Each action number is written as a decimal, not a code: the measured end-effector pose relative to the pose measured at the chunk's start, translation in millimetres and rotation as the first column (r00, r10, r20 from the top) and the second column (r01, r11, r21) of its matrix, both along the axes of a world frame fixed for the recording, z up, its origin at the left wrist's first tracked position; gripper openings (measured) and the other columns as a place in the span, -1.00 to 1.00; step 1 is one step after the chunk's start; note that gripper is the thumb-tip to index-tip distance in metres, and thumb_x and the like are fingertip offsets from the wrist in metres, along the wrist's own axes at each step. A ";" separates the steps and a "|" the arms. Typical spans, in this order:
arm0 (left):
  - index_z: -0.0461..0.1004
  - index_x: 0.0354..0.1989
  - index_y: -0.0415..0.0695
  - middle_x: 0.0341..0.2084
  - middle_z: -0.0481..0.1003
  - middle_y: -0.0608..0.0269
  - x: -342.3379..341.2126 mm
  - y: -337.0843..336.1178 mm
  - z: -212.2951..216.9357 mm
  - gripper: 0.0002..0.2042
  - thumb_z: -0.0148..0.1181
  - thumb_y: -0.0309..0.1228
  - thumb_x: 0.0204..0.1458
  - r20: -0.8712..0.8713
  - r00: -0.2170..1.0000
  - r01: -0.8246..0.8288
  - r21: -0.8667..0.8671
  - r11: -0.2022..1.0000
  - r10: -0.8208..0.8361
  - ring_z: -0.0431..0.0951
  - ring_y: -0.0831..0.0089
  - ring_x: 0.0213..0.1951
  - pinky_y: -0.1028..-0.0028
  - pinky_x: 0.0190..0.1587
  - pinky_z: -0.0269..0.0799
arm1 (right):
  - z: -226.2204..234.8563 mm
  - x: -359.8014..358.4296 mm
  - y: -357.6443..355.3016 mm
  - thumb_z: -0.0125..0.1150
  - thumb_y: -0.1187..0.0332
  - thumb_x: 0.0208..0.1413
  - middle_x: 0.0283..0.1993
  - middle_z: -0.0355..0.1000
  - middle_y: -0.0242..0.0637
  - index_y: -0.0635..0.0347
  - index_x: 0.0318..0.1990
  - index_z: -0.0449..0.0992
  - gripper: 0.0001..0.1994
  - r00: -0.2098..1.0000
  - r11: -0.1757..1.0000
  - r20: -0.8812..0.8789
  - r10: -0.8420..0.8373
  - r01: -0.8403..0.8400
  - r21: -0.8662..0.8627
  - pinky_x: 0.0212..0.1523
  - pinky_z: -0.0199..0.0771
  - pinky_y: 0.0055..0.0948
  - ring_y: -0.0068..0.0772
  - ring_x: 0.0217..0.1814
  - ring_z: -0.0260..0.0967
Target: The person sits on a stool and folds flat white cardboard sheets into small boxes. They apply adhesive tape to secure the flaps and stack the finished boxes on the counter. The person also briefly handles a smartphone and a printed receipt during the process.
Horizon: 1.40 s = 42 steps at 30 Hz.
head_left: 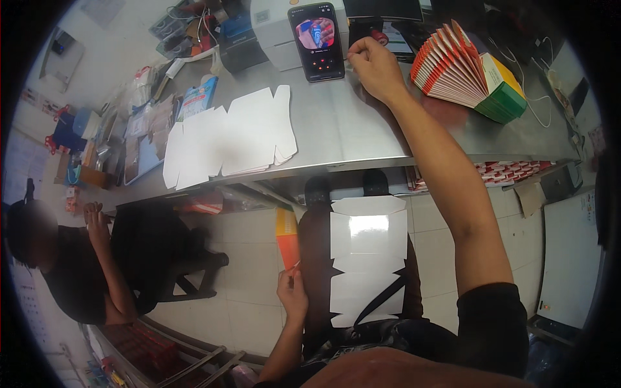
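Down beside my left thigh, my left hand (293,294) pinches the lower end of a yellow and orange flat carton (286,238). My right arm reaches over the metal table. There, my right hand (376,66) is closed with curled fingers, just right of an upright phone (317,42); what is inside the fingers, if anything, is hidden. An unfolded white carton blank (369,258) lies across my lap, plain side up. To the right of my right hand stands a fanned row of red and white folded cartons (449,61), ending in a green and yellow carton (504,94).
A stack of white carton blanks (233,136) lies along the table's front edge. Behind the phone is a white boxy machine (275,32). Bags and packets (155,126) crowd the table's left. At the left, another person (77,265) sits near a dark stool (200,265).
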<state>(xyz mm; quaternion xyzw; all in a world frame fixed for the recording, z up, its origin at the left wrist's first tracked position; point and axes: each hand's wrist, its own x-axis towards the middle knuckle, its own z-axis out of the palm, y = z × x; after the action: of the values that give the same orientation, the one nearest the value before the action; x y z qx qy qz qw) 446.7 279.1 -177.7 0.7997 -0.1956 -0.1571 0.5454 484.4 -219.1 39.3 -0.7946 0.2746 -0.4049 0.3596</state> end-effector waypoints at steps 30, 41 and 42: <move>0.50 -0.23 -0.24 -0.34 0.55 -0.07 14.0 -92.5 106.3 -0.57 0.36 -0.05 0.10 0.378 0.824 0.178 0.534 0.826 -0.422 0.50 -0.10 -0.23 -0.03 -0.20 0.44 | 4.6 -6.2 34.9 0.14 0.19 0.31 -0.06 0.56 0.04 -0.22 0.58 -0.07 -0.25 0.932 0.863 -0.307 -0.190 0.010 -0.505 -0.12 0.63 0.11 0.19 -0.14 0.59; 0.53 -0.26 -0.21 -0.49 0.52 -0.06 27.4 -100.9 93.0 -0.78 0.21 -0.28 0.21 0.404 0.846 0.194 0.375 0.906 -0.348 0.52 -0.07 -0.39 0.00 -0.28 0.41 | 4.3 -7.9 35.4 0.16 0.23 0.29 -0.13 0.57 -0.01 -0.24 0.56 0.01 -0.28 0.941 0.859 -0.291 -0.170 -0.002 -0.512 -0.19 0.62 0.09 0.16 -0.21 0.58; 0.53 -0.25 -0.22 -0.50 0.53 -0.06 26.6 -100.7 93.9 -0.79 0.19 -0.29 0.21 0.405 0.851 0.204 0.333 0.921 -0.334 0.53 -0.07 -0.40 0.02 -0.30 0.41 | 2.9 -7.0 33.4 0.16 0.23 0.29 -0.12 0.57 -0.01 -0.24 0.56 0.01 -0.28 0.943 0.858 -0.286 -0.171 0.000 -0.514 -0.19 0.62 0.09 0.16 -0.21 0.58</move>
<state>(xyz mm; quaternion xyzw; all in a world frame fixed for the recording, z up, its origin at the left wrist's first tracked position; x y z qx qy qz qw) 473.2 178.4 -83.8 0.8466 -0.4045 -0.0674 0.3393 477.4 -185.6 42.2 -0.9029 0.2486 -0.3435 0.0702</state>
